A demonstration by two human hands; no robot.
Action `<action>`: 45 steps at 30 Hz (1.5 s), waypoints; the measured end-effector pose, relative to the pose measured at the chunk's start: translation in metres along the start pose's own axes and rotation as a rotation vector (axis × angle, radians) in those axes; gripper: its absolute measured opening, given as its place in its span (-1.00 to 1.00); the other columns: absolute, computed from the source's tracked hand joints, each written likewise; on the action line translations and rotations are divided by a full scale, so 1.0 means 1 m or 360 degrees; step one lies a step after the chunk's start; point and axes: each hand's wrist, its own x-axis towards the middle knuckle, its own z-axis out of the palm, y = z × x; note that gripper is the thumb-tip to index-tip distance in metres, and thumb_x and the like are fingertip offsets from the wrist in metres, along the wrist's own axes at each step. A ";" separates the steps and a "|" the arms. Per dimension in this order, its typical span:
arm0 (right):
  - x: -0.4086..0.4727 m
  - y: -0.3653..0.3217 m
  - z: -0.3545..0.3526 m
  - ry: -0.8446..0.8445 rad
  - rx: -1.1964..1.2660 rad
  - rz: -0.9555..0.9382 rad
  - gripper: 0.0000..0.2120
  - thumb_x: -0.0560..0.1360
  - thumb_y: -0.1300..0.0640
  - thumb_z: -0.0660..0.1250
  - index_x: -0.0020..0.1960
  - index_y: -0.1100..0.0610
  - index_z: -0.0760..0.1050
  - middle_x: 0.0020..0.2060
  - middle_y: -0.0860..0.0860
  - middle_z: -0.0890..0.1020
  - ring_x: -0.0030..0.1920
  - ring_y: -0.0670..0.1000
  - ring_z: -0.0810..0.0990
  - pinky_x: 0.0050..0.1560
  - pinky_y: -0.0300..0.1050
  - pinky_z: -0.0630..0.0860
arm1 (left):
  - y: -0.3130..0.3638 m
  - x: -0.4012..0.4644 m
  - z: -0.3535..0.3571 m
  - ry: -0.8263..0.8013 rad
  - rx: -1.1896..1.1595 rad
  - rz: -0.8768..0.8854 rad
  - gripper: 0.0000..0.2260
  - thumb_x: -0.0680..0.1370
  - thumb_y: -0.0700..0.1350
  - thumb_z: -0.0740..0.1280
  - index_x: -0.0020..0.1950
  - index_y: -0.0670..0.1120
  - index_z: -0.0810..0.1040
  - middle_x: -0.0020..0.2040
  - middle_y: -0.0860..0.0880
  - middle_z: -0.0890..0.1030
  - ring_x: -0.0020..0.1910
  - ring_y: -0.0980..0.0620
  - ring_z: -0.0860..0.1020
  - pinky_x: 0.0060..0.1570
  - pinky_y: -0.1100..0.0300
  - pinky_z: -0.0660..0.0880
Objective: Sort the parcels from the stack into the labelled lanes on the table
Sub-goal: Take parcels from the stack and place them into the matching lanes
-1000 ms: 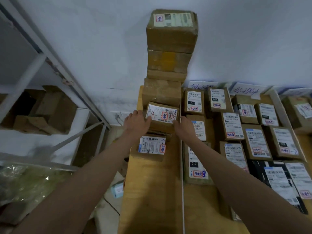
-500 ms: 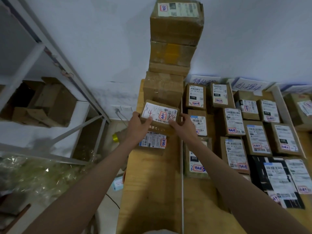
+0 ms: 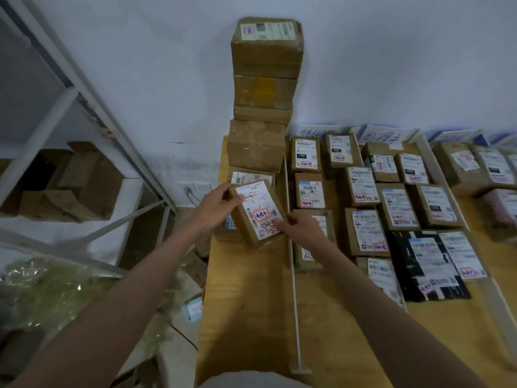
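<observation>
The left hand (image 3: 216, 207) grips the upper-left corner of a small brown parcel (image 3: 256, 212), thumb curled over its top face, while the right hand (image 3: 300, 229) pinches its lower-right corner, fingertips on the white label with the red stamp and a handwritten figure. The parcel is tilted, held just above the left strip of the wooden table (image 3: 246, 303), in the middle of the frame. Behind it another labelled parcel (image 3: 250, 175) shows at the foot of the stack (image 3: 264, 88), which rises against the white wall in the upper centre.

A white cord (image 3: 293, 289) runs down the table and marks off the first lane to the right of the hands. There, cardboard parcels lie label-up in rows, among them one marked 150 (image 3: 305, 155). Further right a black-wrapped parcel (image 3: 428, 264) lies in the next lane. Handwritten paper signs (image 3: 382, 137) stand at the far ends of the lanes.

At the left of the frame a metal shelf (image 3: 70, 107) holds open cartons (image 3: 78, 180).

Compared with half a second ago, the parcel has come away from the stack towards the person and has turned, its label now running lengthwise
</observation>
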 end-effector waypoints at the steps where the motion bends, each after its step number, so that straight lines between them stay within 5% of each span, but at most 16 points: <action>1: -0.006 0.002 0.000 0.0034 0.0013 0.0011 -0.69 0.56 -0.05 0.36 0.17 0.14 0.59 -0.02 -0.02 0.70 -0.02 -0.07 0.68 0.02 -0.13 0.63 | 0.002 -0.005 0.003 -0.0004 0.0003 0.0024 -0.64 0.63 0.02 0.29 0.40 -0.05 0.42 0.25 -0.02 0.58 0.17 0.07 0.55 -0.14 0.40 0.47; 5: -0.033 0.007 -0.008 0.0223 -0.0006 0.0026 -0.71 0.58 -0.03 0.33 0.14 0.15 0.61 -0.03 -0.01 0.71 -0.09 -0.13 0.67 -0.17 -0.30 0.54 | 0.020 -0.027 0.022 0.0163 0.0165 0.0141 -0.57 0.66 0.08 0.21 0.47 -0.08 0.35 0.33 -0.05 0.53 0.26 0.00 0.52 0.03 0.25 0.46; 11: -0.082 0.037 -0.022 0.0581 0.0104 0.0106 -0.72 0.58 -0.03 0.34 0.12 0.16 0.62 -0.07 -0.02 0.71 -0.10 -0.10 0.68 -0.12 -0.21 0.62 | 0.010 -0.058 0.067 0.0224 0.0515 0.0314 -0.60 0.66 0.19 0.05 0.39 0.05 0.44 0.39 0.00 0.48 0.37 -0.05 0.44 0.31 -0.05 0.42; 16: -0.127 0.074 -0.028 0.0758 0.0094 0.0199 -0.71 0.58 -0.05 0.34 0.10 0.17 0.60 -0.06 0.02 0.70 -0.07 -0.04 0.66 -0.05 -0.14 0.61 | 0.009 -0.094 0.110 0.0132 0.0729 0.0468 -0.63 0.67 0.12 0.09 0.33 -0.05 0.48 0.28 -0.02 0.52 0.26 -0.01 0.48 0.20 0.05 0.46; 21: -0.158 0.107 -0.042 0.0814 0.0134 0.0276 -0.70 0.57 0.00 0.36 0.15 0.21 0.61 -0.04 0.05 0.70 -0.09 -0.05 0.65 -0.19 -0.28 0.55 | 0.017 -0.119 0.146 0.0072 0.0864 0.0645 -0.64 0.67 0.09 0.10 0.28 -0.08 0.52 0.20 0.00 0.53 0.19 0.02 0.50 0.14 0.16 0.44; 24: -0.175 0.122 -0.054 0.0820 0.0252 0.0264 -0.71 0.57 0.04 0.37 0.17 0.22 0.61 -0.05 0.04 0.71 -0.05 -0.04 0.67 -0.09 -0.19 0.62 | 0.026 -0.131 0.170 0.0064 0.0891 0.0670 -0.65 0.67 0.09 0.11 0.28 -0.07 0.52 0.18 0.01 0.54 0.15 0.01 0.52 0.09 0.13 0.48; 29: -0.198 0.159 -0.088 0.0816 0.0324 0.0223 -0.73 0.57 0.04 0.38 0.15 0.19 0.63 -0.11 -0.07 0.70 -0.11 -0.14 0.67 -0.19 -0.28 0.59 | 0.043 -0.145 0.221 0.0069 0.0958 0.0652 -0.63 0.66 0.09 0.14 0.35 -0.09 0.50 0.26 -0.01 0.53 0.23 0.00 0.48 0.23 0.06 0.45; 32: -0.217 0.189 -0.119 0.0811 0.0329 0.0203 -0.76 0.58 0.03 0.36 0.14 0.16 0.62 -0.10 -0.07 0.70 -0.12 -0.18 0.65 -0.25 -0.37 0.52 | 0.059 -0.156 0.262 0.0107 0.0988 0.0679 -0.68 0.65 0.06 0.17 0.24 -0.11 0.54 0.17 -0.04 0.57 0.14 -0.03 0.52 0.15 0.06 0.48; 35: -0.237 0.226 -0.155 0.0842 0.0327 0.0180 -0.73 0.58 0.04 0.36 0.17 0.18 0.62 -0.02 0.00 0.72 -0.03 -0.08 0.67 -0.10 -0.24 0.60 | 0.077 -0.173 0.311 0.0110 0.1050 0.0684 -0.57 0.65 0.14 0.01 0.18 -0.08 0.55 0.10 -0.03 0.57 0.07 -0.02 0.54 0.02 0.06 0.46; 37: -0.250 0.252 -0.180 0.0836 0.0320 0.0179 -0.71 0.57 0.02 0.36 0.19 0.18 0.61 0.00 0.02 0.72 -0.02 -0.07 0.67 -0.03 -0.17 0.62 | 0.089 -0.182 0.346 0.0111 0.1079 0.0680 -0.54 0.65 0.13 0.00 0.24 -0.10 0.55 0.16 -0.03 0.56 0.13 -0.04 0.52 0.09 0.06 0.42; 42: -0.283 0.308 -0.237 0.0875 0.0295 0.0245 -0.73 0.57 0.03 0.36 0.17 0.16 0.64 -0.01 0.02 0.72 -0.06 -0.07 0.64 -0.25 -0.32 0.46 | 0.119 -0.211 0.421 0.0087 0.0994 0.0616 -0.64 0.66 0.05 0.17 0.30 -0.14 0.54 0.20 -0.08 0.57 0.17 -0.08 0.52 0.19 0.04 0.45; 45: -0.294 0.338 -0.262 0.0911 0.0357 0.0295 -0.72 0.55 0.04 0.39 0.17 0.17 0.64 -0.03 0.03 0.73 -0.01 -0.01 0.67 -0.05 -0.16 0.58 | 0.135 -0.223 0.452 0.0049 0.0996 0.0567 -0.59 0.67 0.08 0.12 0.37 -0.13 0.50 0.29 -0.06 0.53 0.27 -0.05 0.47 0.29 0.05 0.39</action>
